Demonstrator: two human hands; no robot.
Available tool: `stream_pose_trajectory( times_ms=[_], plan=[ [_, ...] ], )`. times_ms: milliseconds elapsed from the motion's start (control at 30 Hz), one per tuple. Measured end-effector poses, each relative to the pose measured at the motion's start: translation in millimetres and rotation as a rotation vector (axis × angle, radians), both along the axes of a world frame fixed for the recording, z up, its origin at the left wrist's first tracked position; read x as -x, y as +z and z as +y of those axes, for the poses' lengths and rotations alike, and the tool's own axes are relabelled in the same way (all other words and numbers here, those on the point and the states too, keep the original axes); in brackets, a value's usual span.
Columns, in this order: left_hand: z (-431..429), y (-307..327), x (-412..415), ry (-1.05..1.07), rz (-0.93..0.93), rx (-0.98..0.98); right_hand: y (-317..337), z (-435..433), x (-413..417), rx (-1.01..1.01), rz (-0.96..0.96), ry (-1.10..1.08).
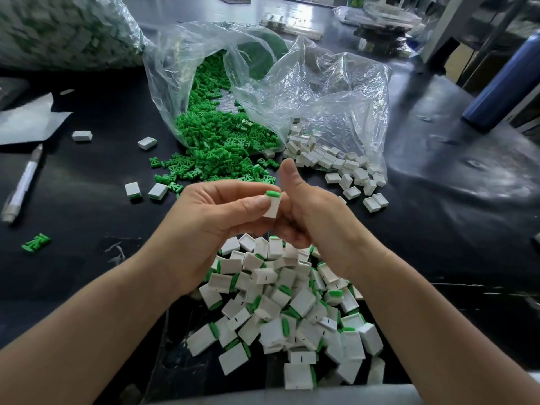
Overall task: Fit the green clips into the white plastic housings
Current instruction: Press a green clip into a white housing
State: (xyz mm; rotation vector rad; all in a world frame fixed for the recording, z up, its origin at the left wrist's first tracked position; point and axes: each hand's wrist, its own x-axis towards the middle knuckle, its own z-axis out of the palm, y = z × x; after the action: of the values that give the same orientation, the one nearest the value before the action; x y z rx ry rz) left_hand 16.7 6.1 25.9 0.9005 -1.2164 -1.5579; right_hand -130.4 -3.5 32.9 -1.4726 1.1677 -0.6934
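We take this for a factory assembly bench: a black worktable (438, 200) bears clear plastic bags (321, 92) spilling bulk green clips (222, 141) and white housings (336, 165), with finished pieces (286, 311) heaped nearest us

From my view the clip pile (222, 147) spills out of the open bag (204, 62) at 12 o'clock. The empty housings (344, 168) lie at 1 o'clock, just beside it, partly in a second bag (336, 92). The assembled pile (289, 305) lies at 6 o'clock (under my hands). A pen (22, 185) lies at 9 o'clock, well apart.
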Motion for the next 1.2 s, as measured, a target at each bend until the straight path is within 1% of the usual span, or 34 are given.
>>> stream_pose_trajectory(
  times_ms=[100, 167, 267, 333, 433, 533, 600, 733, 1067, 1133, 1200],
  plan=[
    [-1, -1, -2, 0.074, -0.017, -0.029, 2, -7, 9, 0.089, 0.111, -0.135],
    [-2, -1, -3, 0.065, -0.045, -0.022, 1, -15, 20, 0.165, 0.197, -0.252],
    [2, 2, -2, -0.018, -0.088, 0.038, -5, -28, 38, 0.329, 0.446, -0.387],
    [5, 3, -2, -0.049, -0.111, 0.068, -8, -34, 50, 0.382, 0.612, -0.451],
    [2, 2, -4, 0.008, -0.12, 0.038, -11, -40, 64, 0.328, 0.756, -0.485],
    [-1, 2, -5, 0.093, -0.064, -0.021, -14, -43, 68, 0.281, 0.878, -0.441],
    [-2, 2, -5, 0.113, -0.053, -0.037, -16, -43, 67, 0.263, 0.933, -0.407],
    [-3, 0, -6, 0.127, -0.06, -0.06, -19, -41, 65, 0.234, 0.964, -0.373],
    [-3, -2, -4, 0.13, -0.088, -0.068, -22, -40, 62, 0.3, 0.898, -0.364],
    [-4, -2, -4, 0.138, -0.101, -0.064, -24, -40, 62, 0.335, 0.893, -0.367],
    [-4, -3, -3, 0.151, -0.121, -0.056, -24, -41, 60, 0.408, 0.821, -0.403]
  ],
)
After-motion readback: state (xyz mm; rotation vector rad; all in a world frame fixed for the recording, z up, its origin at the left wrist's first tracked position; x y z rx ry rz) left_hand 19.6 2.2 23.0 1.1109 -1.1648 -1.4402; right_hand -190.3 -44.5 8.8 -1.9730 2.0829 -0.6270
